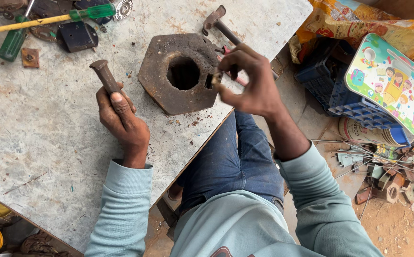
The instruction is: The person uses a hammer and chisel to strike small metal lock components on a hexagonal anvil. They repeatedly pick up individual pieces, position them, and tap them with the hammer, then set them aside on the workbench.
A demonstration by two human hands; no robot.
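Light blue-green sleeves [126, 209] and a denim-clad knee [226, 162] fill the near edge of the head view, with the person seated at the corner of a worn grey worktable [35, 143].

On the left, the left hand [121, 119] is closed around the lower part of a rusty steel punch [104, 75], whose blunt head points toward the far side, clear of the table. To the right, the right hand [249, 83] is blurred; its fingertips pinch a small brass-coloured piece [215, 78] at the right rim of a heavy rusted hexagonal block [180, 74] with a round hole through its middle. That block sits near the table's right edge. A hammer [219, 26] lies just beyond it, partly behind the right hand.

My judgement: the pinched piece is small and held only by fingertips, so it could slip into the hole or off the table onto the littered ground. Fingers staying beside the block risk a bruise if the punch lands off-centre.

Far left lie two green-handled screwdrivers [92, 12] and a black lock body [76, 35].
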